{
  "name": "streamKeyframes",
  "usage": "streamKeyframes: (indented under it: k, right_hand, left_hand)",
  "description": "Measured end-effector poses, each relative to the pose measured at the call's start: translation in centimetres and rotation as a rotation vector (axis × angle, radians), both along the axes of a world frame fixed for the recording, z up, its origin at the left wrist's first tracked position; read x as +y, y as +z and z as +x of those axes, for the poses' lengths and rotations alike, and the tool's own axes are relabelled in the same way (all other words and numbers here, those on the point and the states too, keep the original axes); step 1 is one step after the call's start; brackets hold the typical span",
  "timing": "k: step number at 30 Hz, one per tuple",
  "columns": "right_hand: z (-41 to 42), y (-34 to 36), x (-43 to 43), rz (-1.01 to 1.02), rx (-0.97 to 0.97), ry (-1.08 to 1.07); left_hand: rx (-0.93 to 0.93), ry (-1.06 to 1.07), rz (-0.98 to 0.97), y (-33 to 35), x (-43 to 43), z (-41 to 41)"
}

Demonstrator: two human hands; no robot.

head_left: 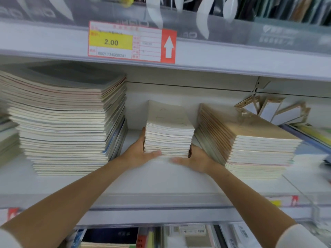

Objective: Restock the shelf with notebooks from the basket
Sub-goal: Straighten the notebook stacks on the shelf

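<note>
- Small stack of notebooks [169, 135]: pale covers, page edges facing outward. It is sitting low on the white shelf [161, 183], mid-bay; whether its base is touching the board cannot be told.
- Left hand [140, 153]: gripping the stack's lower left corner. The thumb is lying across the front edge, and the fingers are running along the side, mostly hidden.
- Right hand [196, 159]: gripping the lower right corner. The thumb is pointing inward below the front edge, and the fingers are tucked out of sight beside the stack.
- Tall stack [68, 122]: standing to the left, apart.
- Tan-covered stack [254, 142]: leaning just beside on the right.
- Price tag [123, 42]: showing 2.00, hanging on the shelf edge above.
</note>
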State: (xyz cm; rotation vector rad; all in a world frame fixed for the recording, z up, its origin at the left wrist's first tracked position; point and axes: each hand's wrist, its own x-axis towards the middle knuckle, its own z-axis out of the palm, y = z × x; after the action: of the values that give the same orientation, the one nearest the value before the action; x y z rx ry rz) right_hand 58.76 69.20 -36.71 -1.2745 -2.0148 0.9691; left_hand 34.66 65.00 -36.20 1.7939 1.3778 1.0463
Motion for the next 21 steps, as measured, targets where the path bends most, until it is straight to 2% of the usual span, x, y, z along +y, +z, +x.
streamKeyframes:
  k: [3,10,16,21]
  right_hand:
    - [0.3,-0.6,0.2,0.005,0.034,-0.039]
    - [-0.1,-0.7,0.8,0.005,0.068,-0.098]
    - [0.2,-0.3,-0.7,0.022,0.033,-0.078]
    - [-0.4,-0.6,0.3,0.03,0.046,-0.131]
  left_hand:
    - [0.078,0.026,-0.001,-0.3,-0.2,-0.4]
    - [0.055,0.049,-0.006,-0.4,0.1,-0.3]
    - [0.127,0.06,-0.043,-0.3,-0.6,-0.5]
    - [0.078,0.052,-0.032,-1.2,0.2,-0.9]
